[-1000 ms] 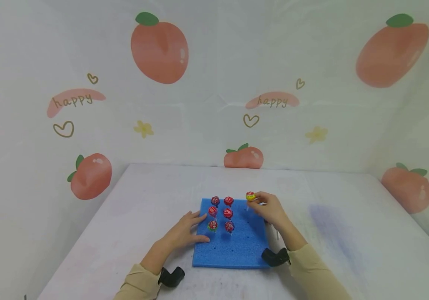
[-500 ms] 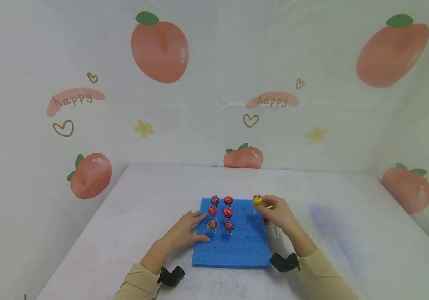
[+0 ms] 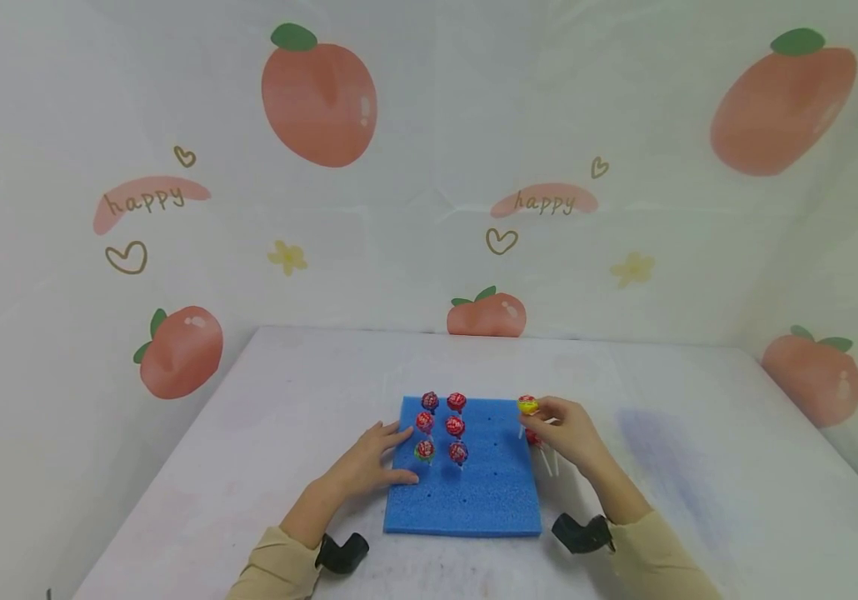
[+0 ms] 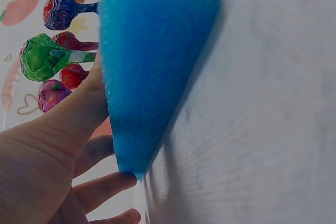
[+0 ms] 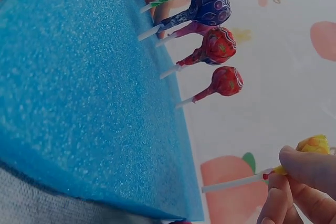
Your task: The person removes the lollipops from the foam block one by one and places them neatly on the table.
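My right hand (image 3: pixel 571 433) pinches a yellow-wrapped lollipop (image 3: pixel 527 405) just below its head, above the right edge of a blue foam board (image 3: pixel 500 508). In the right wrist view the white stick (image 5: pixel 231 184) of that lollipop points toward the board, its end apart from the foam. Fingers spread, my left hand (image 3: pixel 361 461) rests against the board's left edge. Its thumb lies over the top face in the left wrist view. Several lollipops stand upright in the foam in two columns, among them a green one (image 4: pixel 42 59) and a dark blue one (image 5: pixel 210 6).
Beside the board's right edge, under my right hand, lies a red lollipop (image 3: pixel 533 437) with white sticks (image 3: pixel 549 463) pointing toward me. Small holes (image 3: pixel 495 473) dot the board's right and near parts. The white table (image 3: pixel 309 375) ends at a printed backdrop (image 3: pixel 414 217).
My right hand has moved right and a little nearer with the yellow lollipop, from above the board's back part to its right edge. The left hand has stayed put.
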{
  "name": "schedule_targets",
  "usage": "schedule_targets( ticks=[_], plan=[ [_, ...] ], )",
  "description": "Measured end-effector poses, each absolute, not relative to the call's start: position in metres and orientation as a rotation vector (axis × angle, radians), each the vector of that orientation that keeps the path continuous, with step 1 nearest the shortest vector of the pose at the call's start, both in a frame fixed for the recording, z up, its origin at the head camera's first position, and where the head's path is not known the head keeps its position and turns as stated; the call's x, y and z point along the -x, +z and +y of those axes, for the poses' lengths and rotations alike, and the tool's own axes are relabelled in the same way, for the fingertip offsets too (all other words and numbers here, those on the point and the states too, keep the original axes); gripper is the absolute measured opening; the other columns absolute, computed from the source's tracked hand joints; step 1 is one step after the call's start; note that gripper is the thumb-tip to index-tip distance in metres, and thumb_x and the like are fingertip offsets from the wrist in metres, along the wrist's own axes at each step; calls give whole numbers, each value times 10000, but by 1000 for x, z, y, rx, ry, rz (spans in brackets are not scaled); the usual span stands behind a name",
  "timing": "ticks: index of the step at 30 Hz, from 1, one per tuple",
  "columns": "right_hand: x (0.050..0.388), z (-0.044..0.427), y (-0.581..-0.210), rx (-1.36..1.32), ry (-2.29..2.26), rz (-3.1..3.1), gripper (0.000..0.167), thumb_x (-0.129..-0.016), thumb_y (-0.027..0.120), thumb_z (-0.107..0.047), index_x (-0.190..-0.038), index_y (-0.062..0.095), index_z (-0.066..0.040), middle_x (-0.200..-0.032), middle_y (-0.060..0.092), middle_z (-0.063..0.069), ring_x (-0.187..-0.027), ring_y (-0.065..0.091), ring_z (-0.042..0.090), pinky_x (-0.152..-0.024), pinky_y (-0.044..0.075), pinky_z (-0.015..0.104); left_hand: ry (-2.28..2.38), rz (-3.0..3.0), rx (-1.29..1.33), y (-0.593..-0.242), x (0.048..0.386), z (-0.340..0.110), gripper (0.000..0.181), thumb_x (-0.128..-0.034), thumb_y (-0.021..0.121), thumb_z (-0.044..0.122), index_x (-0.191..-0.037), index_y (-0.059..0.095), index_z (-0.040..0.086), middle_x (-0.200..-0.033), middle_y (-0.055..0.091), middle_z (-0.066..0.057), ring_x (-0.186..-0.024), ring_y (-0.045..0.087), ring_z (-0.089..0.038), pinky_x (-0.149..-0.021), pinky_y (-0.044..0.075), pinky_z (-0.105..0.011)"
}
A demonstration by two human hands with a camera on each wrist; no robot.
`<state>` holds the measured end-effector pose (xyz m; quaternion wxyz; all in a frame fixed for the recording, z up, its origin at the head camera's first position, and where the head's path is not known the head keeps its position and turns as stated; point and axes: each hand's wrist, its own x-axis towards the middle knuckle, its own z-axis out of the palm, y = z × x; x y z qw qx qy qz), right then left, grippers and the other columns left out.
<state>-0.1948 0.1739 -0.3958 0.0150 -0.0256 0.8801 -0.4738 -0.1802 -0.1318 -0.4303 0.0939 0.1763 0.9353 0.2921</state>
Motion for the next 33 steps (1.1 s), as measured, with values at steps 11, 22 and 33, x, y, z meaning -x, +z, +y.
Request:
schedule_targets(
  ticks=[11, 22, 33],
  plan=[
    [187, 185, -397, 85, -1472, 2735, 256, -867, 653, -207, -1016, 649, 1, -920, 683, 132, -811, 596, 153, -644, 513, 200, 870, 2778, -525, -430, 179, -131, 750, -766, 740, 392, -1383, 452, 75, -1459, 389, -203, -1378, 258, -462, -1071, 287, -620],
    [185, 200, -397, 23, -1417, 2778, 282, -873, 649, -232, -1044, 648, -8, -963, 684, 141, -790, 600, 160, -640, 511, 223, 863, 2783, -519, -431, 179, -131, 746, -765, 742, 388, -1380, 457, 78, -1456, 393, -204, -1378, 262, -459, -1072, 288, -619],
    [183, 214, -398, -38, -1369, 2808, 327, -880, 644, -267, -1065, 646, 2, -988, 681, 158, -783, 600, 149, -644, 507, 208, 868, 2782, -506, -430, 180, -130, 746, -762, 745, 387, -1381, 458, 84, -1459, 391, -198, -1381, 258, -458, -1068, 291, -622]
  ],
)
